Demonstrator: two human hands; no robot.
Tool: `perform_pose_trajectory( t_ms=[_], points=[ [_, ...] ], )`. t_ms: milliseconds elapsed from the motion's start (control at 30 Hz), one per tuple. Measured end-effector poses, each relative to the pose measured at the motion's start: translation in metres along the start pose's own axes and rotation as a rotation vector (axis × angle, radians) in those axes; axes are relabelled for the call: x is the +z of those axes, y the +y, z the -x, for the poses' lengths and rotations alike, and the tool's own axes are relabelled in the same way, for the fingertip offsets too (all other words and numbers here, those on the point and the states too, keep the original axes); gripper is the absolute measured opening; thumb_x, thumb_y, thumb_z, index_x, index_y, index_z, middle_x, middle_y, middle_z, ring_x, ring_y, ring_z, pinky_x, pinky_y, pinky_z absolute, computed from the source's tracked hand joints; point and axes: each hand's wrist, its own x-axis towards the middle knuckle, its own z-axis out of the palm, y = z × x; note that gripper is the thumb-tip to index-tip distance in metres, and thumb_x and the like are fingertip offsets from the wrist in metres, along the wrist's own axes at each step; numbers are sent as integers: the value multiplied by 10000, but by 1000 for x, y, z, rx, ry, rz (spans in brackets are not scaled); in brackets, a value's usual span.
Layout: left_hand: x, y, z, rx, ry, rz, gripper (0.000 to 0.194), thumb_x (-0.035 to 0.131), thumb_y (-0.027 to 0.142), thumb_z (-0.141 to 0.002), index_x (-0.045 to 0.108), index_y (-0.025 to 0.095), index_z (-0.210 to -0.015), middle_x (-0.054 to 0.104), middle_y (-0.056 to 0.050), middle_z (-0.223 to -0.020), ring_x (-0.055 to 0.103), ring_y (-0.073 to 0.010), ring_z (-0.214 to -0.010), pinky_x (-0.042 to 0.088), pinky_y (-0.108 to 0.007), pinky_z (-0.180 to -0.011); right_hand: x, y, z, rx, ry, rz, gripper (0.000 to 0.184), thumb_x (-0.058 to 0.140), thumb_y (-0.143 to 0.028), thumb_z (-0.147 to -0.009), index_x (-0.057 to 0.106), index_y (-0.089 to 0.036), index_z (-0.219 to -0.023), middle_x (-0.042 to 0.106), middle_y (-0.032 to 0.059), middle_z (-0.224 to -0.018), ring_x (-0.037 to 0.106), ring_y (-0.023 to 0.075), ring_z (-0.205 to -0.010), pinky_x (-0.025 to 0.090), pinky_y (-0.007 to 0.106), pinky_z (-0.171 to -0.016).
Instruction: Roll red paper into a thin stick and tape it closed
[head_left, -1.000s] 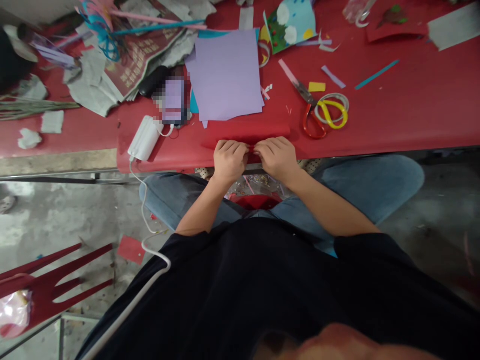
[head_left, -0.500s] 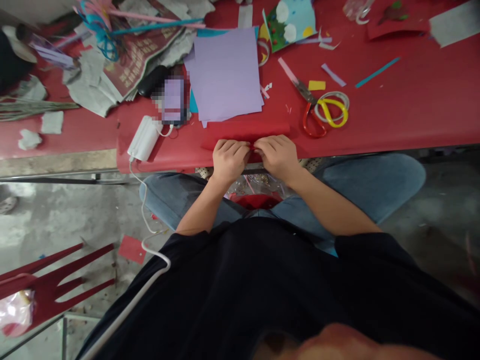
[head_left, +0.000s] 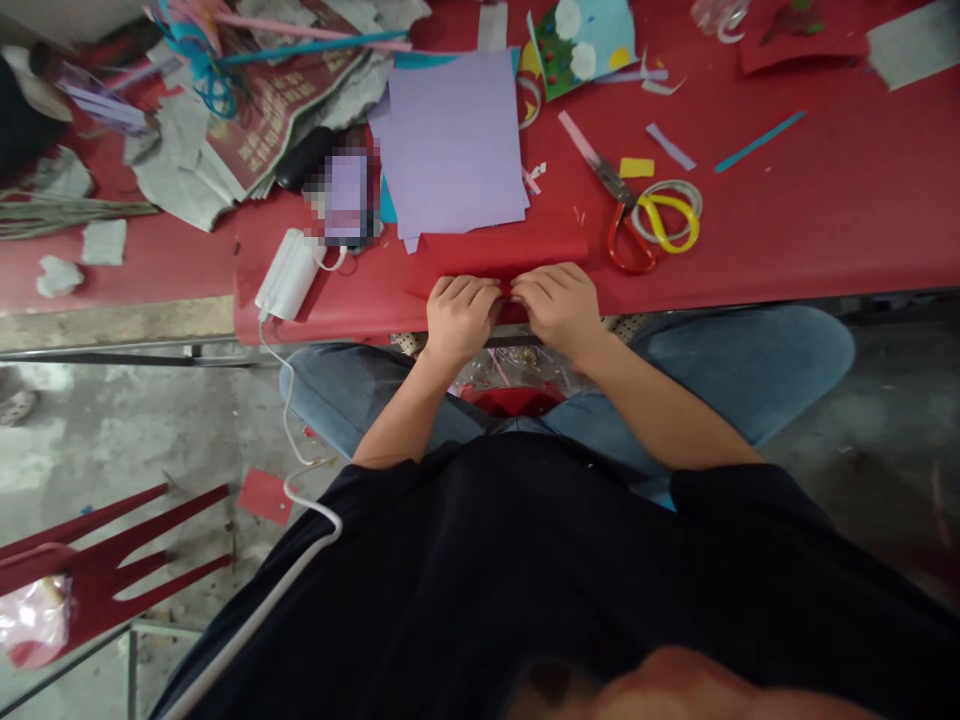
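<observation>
A sheet of red paper [head_left: 501, 252] lies at the table's front edge, hard to tell from the red tabletop. My left hand [head_left: 461, 315] grips its near edge, fingers curled over and pressed together. Close beside it, my right hand [head_left: 559, 308] pinches the same edge, with the thumb tips almost meeting. Under the fingers the edge of the paper is partly hidden. Just beyond the sheet rests a stack of lilac paper [head_left: 457, 145] with blue sheets below it. To the right lie scissors [head_left: 628, 205] with one red and one yellow handle.
A white power bank [head_left: 289, 275] with a cable [head_left: 289, 400] running down past my lap sits at the left, near a phone [head_left: 346, 195]. Newspaper [head_left: 180, 165] covers the far left. Paper strips [head_left: 759, 142] and a tape roll [head_left: 529, 100] lie about the red table [head_left: 825, 230].
The far edge of the red paper has shifted slightly up and right. Both hands keep their grip, the right one moving marginally away. The rest looks the same.
</observation>
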Motion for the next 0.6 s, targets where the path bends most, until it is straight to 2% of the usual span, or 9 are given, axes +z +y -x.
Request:
perform_pose_trajectory(
  t_ms=[133, 333, 600],
  points=[
    [-1, -2, -2, 45, 15, -16, 283, 530, 324, -1133, 773, 231, -1020, 857, -48, -1167, 775, -249, -1071, 504, -453, -937, 1, 0, 0, -7, 33, 16, 281, 470, -303, -1148, 739, -222, -1168, 821, 69, -1219, 717, 251, -1070, 453, 444, -938],
    [-1, -2, -3, 56, -24, -39, 307, 522, 350, -1141, 790, 226, -1058, 854, -74, -1180, 773, -255, -1090, 513, -454, -944, 2, 4, 0, 20, 27, -35, 293, 472, -350, -1154, 742, -235, -1140, 816, 71, -1213, 710, 255, -1085, 444, 443, -944],
    [-2, -2, -3, 39, -7, -51, 267, 525, 307, -1135, 784, 244, -1124, 841, -53, -1254, 768, -257, -1084, 509, -455, -932, -1, 5, -1, 11, 43, -3, 270, 486, -313, -1152, 739, -222, -1122, 825, 55, -1209, 711, 247, -1072, 430, 440, -940]
  ],
)
